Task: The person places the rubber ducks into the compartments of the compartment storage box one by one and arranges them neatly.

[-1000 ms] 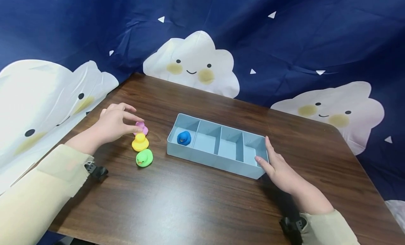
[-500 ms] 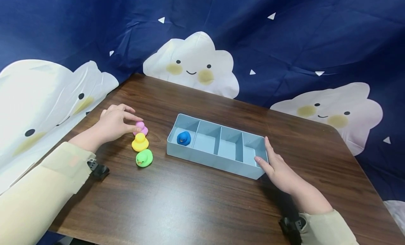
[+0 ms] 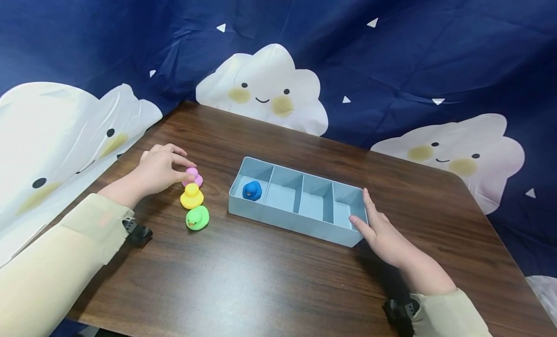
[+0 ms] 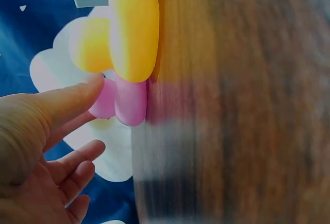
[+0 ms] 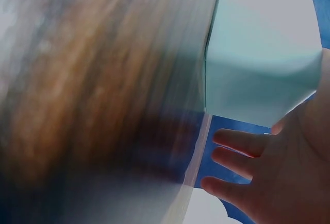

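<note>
The pink duck [image 3: 197, 179], yellow duck [image 3: 192, 198], green duck [image 3: 198, 218] and blue duck [image 3: 252, 190] have smooth surfaces resembling soft plastic; the divided box [image 3: 287, 221] appears to be smooth, matt plastic. The bench [image 3: 243, 288] shows a glossy wood-grain finish (duck colours reflect in it). The backdrop [image 3: 278, 18] is creased cloth.

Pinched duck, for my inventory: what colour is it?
The rubber duck is pink, clearest in the head view.

3 ducks [image 3: 192, 197] L of box [image 3: 287, 221] — 4th duck [image 3: 252, 191] in leftmost cmpt [image 3: 261, 169].
</note>
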Motion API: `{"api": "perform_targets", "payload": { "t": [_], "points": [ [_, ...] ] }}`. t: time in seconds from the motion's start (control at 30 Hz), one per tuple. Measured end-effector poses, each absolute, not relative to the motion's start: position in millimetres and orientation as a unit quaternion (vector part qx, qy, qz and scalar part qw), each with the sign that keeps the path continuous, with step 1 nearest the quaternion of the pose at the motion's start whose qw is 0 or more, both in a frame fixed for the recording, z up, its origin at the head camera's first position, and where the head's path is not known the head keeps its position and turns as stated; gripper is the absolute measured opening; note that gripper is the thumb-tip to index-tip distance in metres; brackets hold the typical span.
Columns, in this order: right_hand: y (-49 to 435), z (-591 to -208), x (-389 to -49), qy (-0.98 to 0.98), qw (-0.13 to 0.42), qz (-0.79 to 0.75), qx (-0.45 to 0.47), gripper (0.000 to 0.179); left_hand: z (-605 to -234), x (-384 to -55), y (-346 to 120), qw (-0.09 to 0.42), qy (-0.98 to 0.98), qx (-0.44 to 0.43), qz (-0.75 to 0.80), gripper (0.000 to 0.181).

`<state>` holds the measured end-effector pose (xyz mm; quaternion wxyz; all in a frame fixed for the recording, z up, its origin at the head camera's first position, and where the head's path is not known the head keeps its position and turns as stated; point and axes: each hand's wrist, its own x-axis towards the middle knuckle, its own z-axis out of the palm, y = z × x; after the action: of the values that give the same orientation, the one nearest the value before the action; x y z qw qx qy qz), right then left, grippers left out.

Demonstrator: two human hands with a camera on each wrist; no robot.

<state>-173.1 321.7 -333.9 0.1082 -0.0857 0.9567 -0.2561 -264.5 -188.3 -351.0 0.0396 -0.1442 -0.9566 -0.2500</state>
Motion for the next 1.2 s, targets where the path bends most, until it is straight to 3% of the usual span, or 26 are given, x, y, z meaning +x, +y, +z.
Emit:
{"api": "perform_targets", "payload": {
  "t": [1.2],
  "points": [
    [321.3,-335.3,-173.3,0.953,0.111,-0.266,-0.087,0.081,-351.8,-264.1,-187.8,0.036,-0.956,-0.150,-0.248,0.031]
  ]
}}
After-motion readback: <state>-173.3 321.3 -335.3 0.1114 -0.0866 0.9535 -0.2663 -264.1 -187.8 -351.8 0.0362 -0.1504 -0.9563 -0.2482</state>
